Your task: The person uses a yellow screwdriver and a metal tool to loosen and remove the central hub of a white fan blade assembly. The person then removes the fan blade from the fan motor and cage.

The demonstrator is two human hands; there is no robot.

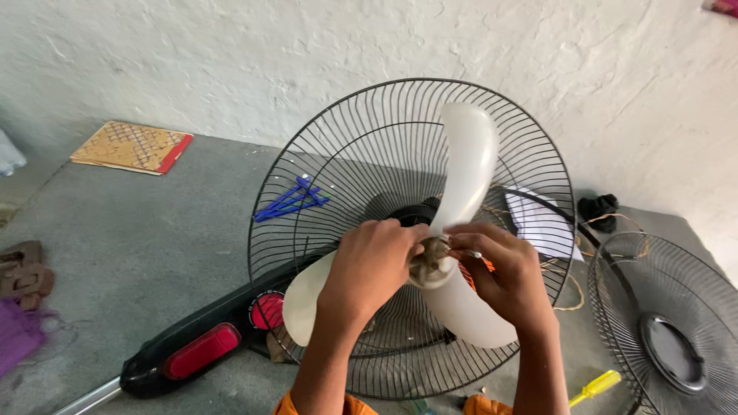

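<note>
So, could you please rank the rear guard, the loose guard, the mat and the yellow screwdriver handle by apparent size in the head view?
1. Rear guard
2. Loose guard, cut off by the frame
3. Mat, farther away, so unsure
4. Screwdriver handle

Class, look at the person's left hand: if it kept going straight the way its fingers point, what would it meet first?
The left hand points rightward at the hub of the white fan blade, which it seems already to touch. Just beyond lie the right hand fingers; depth is unclear.

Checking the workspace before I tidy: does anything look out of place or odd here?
Yes: the front grille lies detached on the floor at right, leaving the white blades exposed while both hands work at the hub.
</note>
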